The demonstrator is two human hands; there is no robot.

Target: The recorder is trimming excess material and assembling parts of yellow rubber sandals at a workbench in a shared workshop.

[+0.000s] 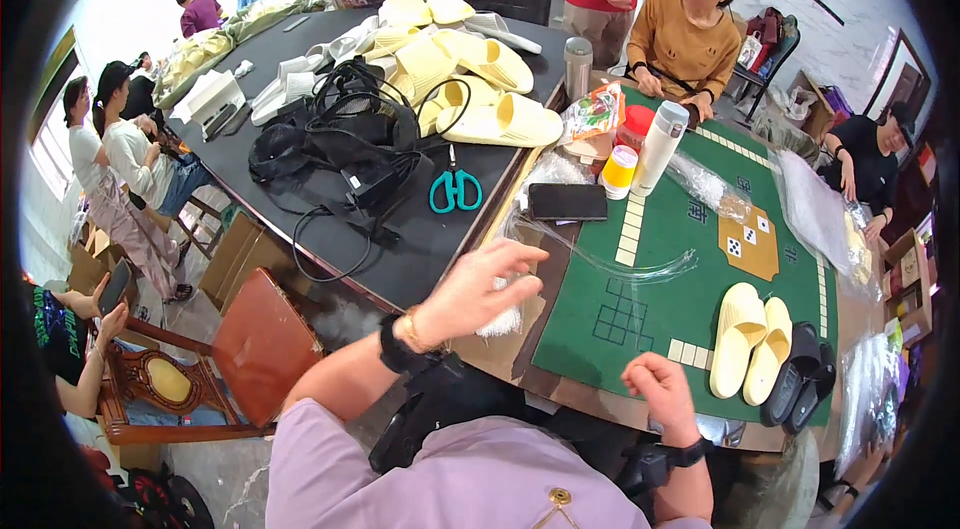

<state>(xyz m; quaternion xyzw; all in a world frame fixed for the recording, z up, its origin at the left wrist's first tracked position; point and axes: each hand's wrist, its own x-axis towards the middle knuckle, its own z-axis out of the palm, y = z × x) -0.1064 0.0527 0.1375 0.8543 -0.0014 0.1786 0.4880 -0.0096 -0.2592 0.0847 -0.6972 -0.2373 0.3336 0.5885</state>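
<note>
My left hand (478, 297) reaches over the table edge with its fingers stretched out and apart. Under it, partly covered, lies a small heap of clear plastic bits (502, 317). My right hand (660, 391) hangs over the near edge of the green mat (575, 329), fingers curled in; whatever they may hold is hidden. Thin clear plastic strands (640, 271) lie across the mat between the hands. To the right of my right hand rests a pair of pale yellow slippers (740, 339), with a pair of black slippers (800, 374) beside it.
A dark table (370, 269) on the left bears piled yellow slippers (510, 119), black cables (360, 119) and teal-handled scissors (455, 191). Ahead are a black phone (567, 202), a white bottle (660, 149) and a yellow cup (618, 172). A wooden chair (260, 349) stands left; people work around.
</note>
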